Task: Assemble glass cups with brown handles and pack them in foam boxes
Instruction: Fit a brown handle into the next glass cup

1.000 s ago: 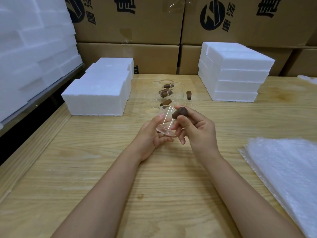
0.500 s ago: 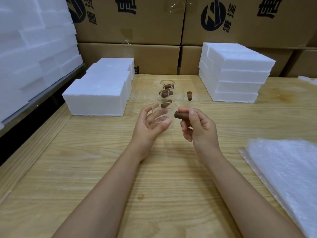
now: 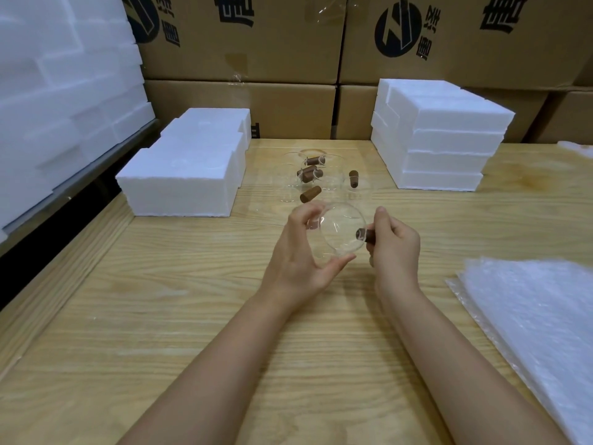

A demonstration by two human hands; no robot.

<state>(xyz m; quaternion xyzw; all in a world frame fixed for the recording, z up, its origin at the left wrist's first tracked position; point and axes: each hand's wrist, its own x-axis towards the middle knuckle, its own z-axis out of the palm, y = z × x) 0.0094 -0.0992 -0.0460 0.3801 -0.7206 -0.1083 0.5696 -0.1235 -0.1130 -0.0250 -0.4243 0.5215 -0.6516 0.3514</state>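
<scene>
A clear glass cup (image 3: 340, 229) is held above the wooden table (image 3: 192, 316), its round mouth turned toward me. My left hand (image 3: 300, 263) grips the cup between thumb and fingers on its left side. My right hand (image 3: 395, 248) pinches the brown handle (image 3: 365, 235) sticking out of the cup's right side. Behind the hands stand several more glass cups with brown handles (image 3: 313, 173), some lying on their sides. White foam boxes sit at the left (image 3: 189, 175) and in a stack at the right (image 3: 439, 136).
A pile of clear bubble wrap (image 3: 542, 329) covers the table's right side. Cardboard cartons (image 3: 288, 40) wall off the back. More white foam (image 3: 61, 88) is stacked on a shelf along the left edge.
The cup has been turned so its mouth faces me. My left hand moved round to grip its left side, and my right hand's handle now points left into the cup's side.
</scene>
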